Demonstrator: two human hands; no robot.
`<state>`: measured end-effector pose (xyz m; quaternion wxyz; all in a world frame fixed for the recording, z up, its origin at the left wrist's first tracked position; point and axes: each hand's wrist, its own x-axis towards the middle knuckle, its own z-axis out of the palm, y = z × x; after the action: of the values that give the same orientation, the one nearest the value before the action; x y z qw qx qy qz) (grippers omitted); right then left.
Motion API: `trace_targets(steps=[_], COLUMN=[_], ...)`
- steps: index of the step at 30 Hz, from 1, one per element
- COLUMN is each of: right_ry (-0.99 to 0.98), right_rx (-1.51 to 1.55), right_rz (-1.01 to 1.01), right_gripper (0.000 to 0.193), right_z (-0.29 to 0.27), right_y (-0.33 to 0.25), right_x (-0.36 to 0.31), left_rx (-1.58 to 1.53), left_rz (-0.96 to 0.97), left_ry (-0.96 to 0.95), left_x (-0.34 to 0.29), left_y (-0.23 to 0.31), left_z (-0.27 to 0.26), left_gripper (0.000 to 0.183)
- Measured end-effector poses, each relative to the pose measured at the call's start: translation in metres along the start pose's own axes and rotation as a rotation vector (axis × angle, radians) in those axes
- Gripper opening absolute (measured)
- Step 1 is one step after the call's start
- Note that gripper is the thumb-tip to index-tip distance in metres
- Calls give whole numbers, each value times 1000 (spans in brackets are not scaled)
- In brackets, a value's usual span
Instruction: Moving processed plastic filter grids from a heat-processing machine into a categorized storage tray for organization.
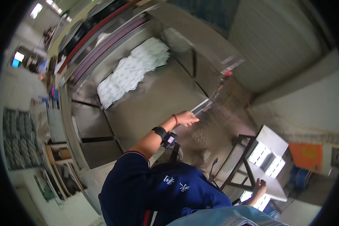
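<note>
The left hand (187,118) reaches out to the edge of a wide metal bed (154,100), fingers curled just beside a metal rail (201,106); blur hides whether they grip it. On that wrist are a red bead bracelet (175,120) and a black wrist device (169,139). Beyond the left hand, off to its left, a long spread of white sheets (133,69) lies on the bed. The right hand (259,188), well apart from the left, is partly curled beside a pale board (272,186) near a dark frame (248,171). Farther out past the right hand are an orange panel (306,156) and a blue drum (300,177). Between the two arms shows a navy shirt (169,196) with white lettering
</note>
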<state>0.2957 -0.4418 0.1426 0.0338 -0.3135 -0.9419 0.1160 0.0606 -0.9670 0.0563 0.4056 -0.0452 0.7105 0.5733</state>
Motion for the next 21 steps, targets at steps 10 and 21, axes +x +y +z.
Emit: trace_targets(steps=[10, 21], right_ry=[-533, -805], right_rx=[37, -15], right_rz=[-637, -784], right_gripper=[35, 38], right_z=[60, 121], right_y=[-355, -494], right_x=[-87, -149], left_rx=[-1333, -1614], left_rz=[151, 195], left_ry=[1076, 1022], left_x=[-119, -135], left_y=[-190, -223], left_z=[-258, -380], left_gripper=[77, 69])
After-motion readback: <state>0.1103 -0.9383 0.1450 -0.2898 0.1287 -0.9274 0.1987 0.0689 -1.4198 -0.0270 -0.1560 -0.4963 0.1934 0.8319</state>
